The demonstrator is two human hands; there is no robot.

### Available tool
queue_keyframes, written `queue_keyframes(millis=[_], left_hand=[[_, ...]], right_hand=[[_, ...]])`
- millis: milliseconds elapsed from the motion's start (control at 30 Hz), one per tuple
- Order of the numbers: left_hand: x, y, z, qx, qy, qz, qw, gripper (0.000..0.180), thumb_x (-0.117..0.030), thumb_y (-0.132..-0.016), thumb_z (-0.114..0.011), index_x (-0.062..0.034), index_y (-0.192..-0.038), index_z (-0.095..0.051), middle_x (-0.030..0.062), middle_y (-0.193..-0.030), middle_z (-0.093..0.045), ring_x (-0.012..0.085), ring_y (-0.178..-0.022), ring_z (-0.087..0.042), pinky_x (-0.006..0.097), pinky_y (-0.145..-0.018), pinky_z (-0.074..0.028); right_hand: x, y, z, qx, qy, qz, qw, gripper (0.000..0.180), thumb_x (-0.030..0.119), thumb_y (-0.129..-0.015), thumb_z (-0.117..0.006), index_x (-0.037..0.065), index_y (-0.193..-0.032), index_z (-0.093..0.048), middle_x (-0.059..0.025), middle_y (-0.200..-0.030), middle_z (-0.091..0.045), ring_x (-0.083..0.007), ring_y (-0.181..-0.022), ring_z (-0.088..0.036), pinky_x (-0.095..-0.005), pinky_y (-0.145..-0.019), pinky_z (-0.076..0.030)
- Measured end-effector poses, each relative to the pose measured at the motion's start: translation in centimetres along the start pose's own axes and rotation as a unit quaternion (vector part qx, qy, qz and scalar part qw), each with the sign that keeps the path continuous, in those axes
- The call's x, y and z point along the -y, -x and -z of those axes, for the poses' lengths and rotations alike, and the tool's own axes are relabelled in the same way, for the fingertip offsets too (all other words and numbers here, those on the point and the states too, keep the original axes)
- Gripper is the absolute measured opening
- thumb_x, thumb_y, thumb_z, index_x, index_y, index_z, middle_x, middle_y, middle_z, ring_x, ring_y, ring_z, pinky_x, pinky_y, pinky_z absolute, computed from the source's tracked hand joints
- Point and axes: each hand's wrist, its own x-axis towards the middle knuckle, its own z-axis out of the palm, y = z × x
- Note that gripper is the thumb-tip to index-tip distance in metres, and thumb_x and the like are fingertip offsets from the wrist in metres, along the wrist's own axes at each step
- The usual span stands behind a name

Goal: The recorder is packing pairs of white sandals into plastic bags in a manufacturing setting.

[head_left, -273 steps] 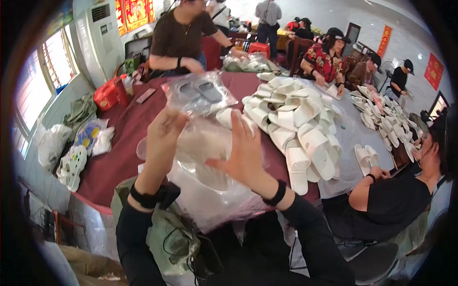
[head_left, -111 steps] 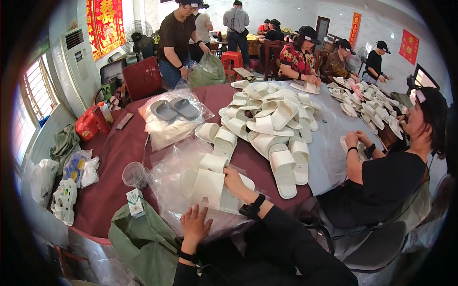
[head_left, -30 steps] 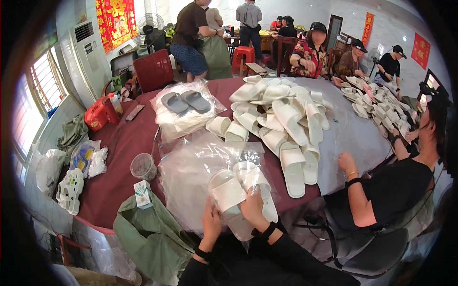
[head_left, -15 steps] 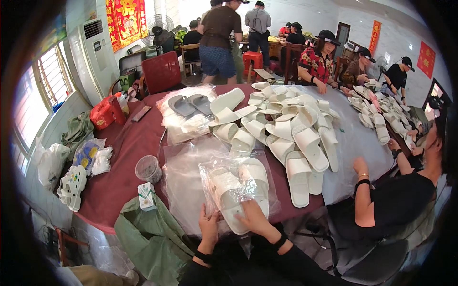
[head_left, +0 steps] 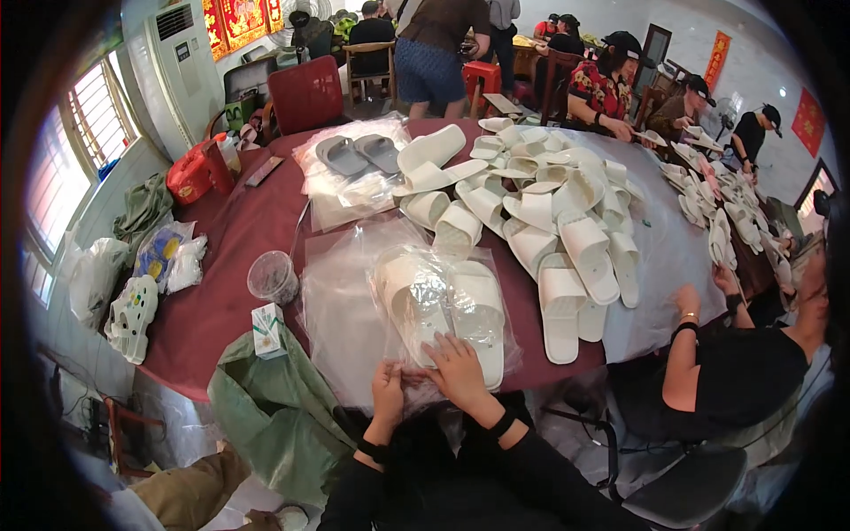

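A pair of white slide slippers [head_left: 479, 305] lies side by side inside a clear plastic bag [head_left: 509, 332], right in front of me. My right hand [head_left: 460, 372] rests on the near end of the bagged pair, its fingers stretched out over the left slipper's sole. Just left of it, my left hand [head_left: 388, 394] has curled fingers at the bag's near edge and seems to pinch the film there. Under the bagged pair is a stack of flat clear bags [head_left: 336, 305].
A heap of white slippers [head_left: 580, 243] covers the middle right. Grey slippers [head_left: 376, 152] lie on bags further back. To the left are a plastic tub [head_left: 273, 277], a small box [head_left: 267, 331] and green cloth [head_left: 274, 398]. A co-worker's arm [head_left: 682, 354] is at right.
The bagged pair has gone from tilted in my hands to lying flatter on the table. My right hand has shifted from gripping a slipper's near end to lying on it. The view has tipped downward.
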Motion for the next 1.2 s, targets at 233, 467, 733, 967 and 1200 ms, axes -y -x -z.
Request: queue_keyframes(millis=[233,467,733,967,1200], left_hand=[[-0.4,0.5,1.1,-0.078,0.192,0.010,0.978,0.008,-0.014,-0.097,-0.044,-0.0080,-0.099,-0.049,0.0029,-0.074,-0.057,0.0105,-0.060,-0.052,0.023,-0.057,-0.044],[-0.8,0.2,0.3,-0.056,0.112,0.042,0.991,0.005,-0.011,-0.097,-0.044,-0.0099,-0.100,-0.047,-0.0011,-0.066,-0.043,0.0068,-0.055,-0.039,0.020,-0.048,-0.032],[-1.2,0.3,0.3,-0.033,0.082,0.070,0.994,0.014,-0.022,-0.097,-0.048,-0.0088,-0.103,-0.050,-0.0047,-0.065,-0.041,0.0041,-0.054,-0.036,0.018,-0.049,-0.029],[-1.0,0.3,0.2,0.103,-0.131,0.027,0.986,0.016,-0.019,-0.098,-0.043,-0.0060,-0.101,-0.052,-0.0032,-0.065,-0.041,0.0051,-0.058,-0.037,0.020,-0.052,-0.031],[-3.5,0.6,-1.5,0.093,-0.107,0.042,0.989,0.021,-0.017,-0.099,-0.041,0.0016,-0.105,-0.049,0.0032,-0.073,-0.053,0.0098,-0.066,-0.049,0.023,-0.065,-0.042]], right_hand=[[-2.9,3.0,4.5,0.112,-0.069,0.019,0.991,0.071,0.041,-0.069,-0.074,0.016,-0.130,-0.048,-0.0221,-0.143,-0.028,-0.0427,-0.132,-0.026,-0.0553,-0.106,-0.022],[-5.0,3.2,4.5,0.144,-0.152,-0.007,0.978,0.088,0.041,-0.063,-0.079,0.016,-0.137,-0.038,-0.0248,-0.149,-0.014,-0.0462,-0.137,-0.011,-0.0579,-0.107,-0.018],[-4.3,2.8,5.6,0.178,-0.071,-0.003,0.981,0.088,0.030,-0.063,-0.080,0.014,-0.138,-0.036,-0.0241,-0.148,-0.017,-0.0448,-0.135,-0.019,-0.0517,-0.106,-0.026],[-4.0,2.9,2.8,0.019,0.032,-0.165,0.986,0.068,0.019,-0.070,-0.074,0.008,-0.131,-0.045,-0.0256,-0.139,-0.033,-0.0424,-0.116,-0.046,-0.0429,-0.091,-0.044],[0.1,3.8,7.9,0.055,-0.119,-0.093,0.987,0.074,0.020,-0.070,-0.071,0.005,-0.135,-0.039,-0.0242,-0.130,-0.043,-0.0414,-0.117,-0.044,-0.0480,-0.096,-0.038]])
